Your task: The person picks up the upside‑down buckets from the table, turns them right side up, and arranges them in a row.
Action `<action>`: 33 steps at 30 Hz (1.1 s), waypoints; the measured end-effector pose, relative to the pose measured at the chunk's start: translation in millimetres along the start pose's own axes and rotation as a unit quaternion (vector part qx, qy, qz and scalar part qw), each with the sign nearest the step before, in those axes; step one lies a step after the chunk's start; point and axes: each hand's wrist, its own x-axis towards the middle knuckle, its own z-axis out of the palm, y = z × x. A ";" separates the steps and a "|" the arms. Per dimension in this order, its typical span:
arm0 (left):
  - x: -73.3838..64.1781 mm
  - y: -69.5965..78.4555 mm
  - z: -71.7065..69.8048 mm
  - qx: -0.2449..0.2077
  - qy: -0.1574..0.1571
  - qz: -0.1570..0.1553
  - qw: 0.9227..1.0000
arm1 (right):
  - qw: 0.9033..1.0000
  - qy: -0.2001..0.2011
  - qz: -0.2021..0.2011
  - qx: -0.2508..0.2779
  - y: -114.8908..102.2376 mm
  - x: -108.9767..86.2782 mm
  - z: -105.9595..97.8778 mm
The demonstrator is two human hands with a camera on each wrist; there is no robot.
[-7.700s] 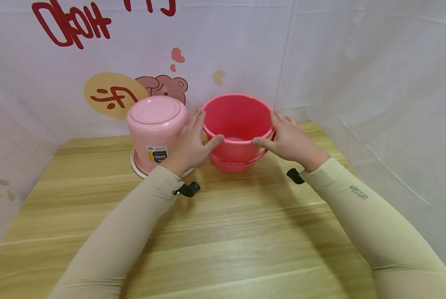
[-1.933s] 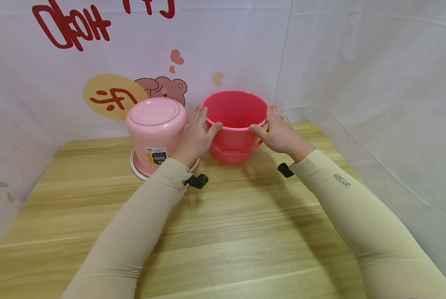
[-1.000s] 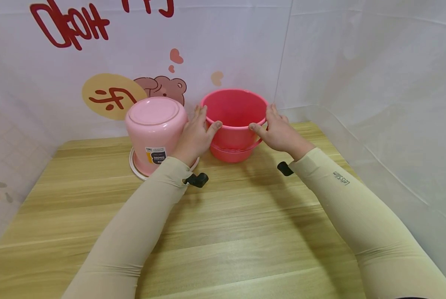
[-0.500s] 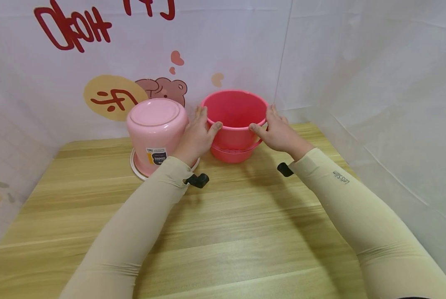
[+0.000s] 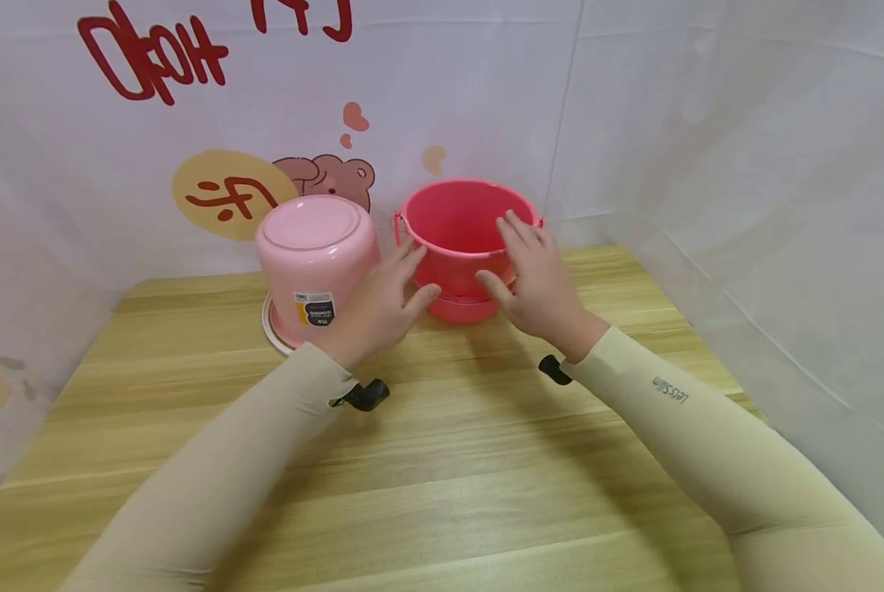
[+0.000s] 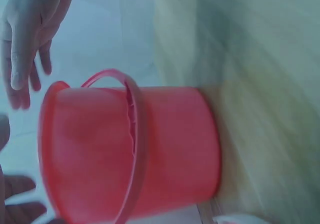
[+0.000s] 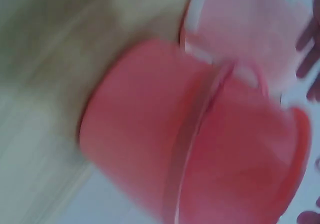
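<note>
A red bucket (image 5: 456, 275) stands upright at the back of the table, its mouth up and its handle (image 6: 136, 149) hanging down across the front. My left hand (image 5: 382, 304), fingers spread, is in front of the bucket's left side. My right hand (image 5: 538, 284) has its fingers extended before the bucket's right front. In the left wrist view a gap shows between the right hand (image 6: 32, 34) and the rim, so both hands appear off the bucket and hold nothing. Left of it, a light pink bucket (image 5: 312, 271) stands upside down with a label on its side, partly behind my left hand.
The wooden table (image 5: 427, 460) stretches in front of the buckets. A white printed sheet (image 5: 486, 90) hangs right behind them, and another white sheet (image 5: 767, 214) closes the right side.
Over the earlier seconds the hands pushed the red bucket slightly back by its rim. Now both hands have let go of the rim and drawn back toward the front.
</note>
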 end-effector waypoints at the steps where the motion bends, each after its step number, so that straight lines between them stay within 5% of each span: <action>1: -7.6 -1.1 -1.9 0.009 -0.005 0.020 1.000 | 1.000 0.012 -0.027 -0.009 -6.5 -2.8 3.1; 5: -38.9 -10.6 -8.9 0.045 -0.038 0.070 0.996 | 0.992 0.024 -0.119 -0.028 -31.2 -12.7 17.5; 10: -73.3 -35.6 -18.3 0.080 -0.064 0.088 0.991 | 0.983 -0.047 -0.171 -0.037 -54.9 -15.5 35.5; 18: -104.6 -86.6 -37.8 0.127 -0.112 -0.011 0.986 | 0.969 -0.162 -0.175 -0.062 -72.0 -5.7 68.3; 27: -110.9 -142.1 -52.4 0.135 -0.149 -0.093 0.975 | 0.956 -0.227 -0.167 -0.080 -78.1 9.7 98.8; 33: -110.4 -163.5 -48.7 0.148 -0.189 -0.107 0.965 | 0.944 -0.261 -0.182 -0.089 -82.2 20.8 118.7</action>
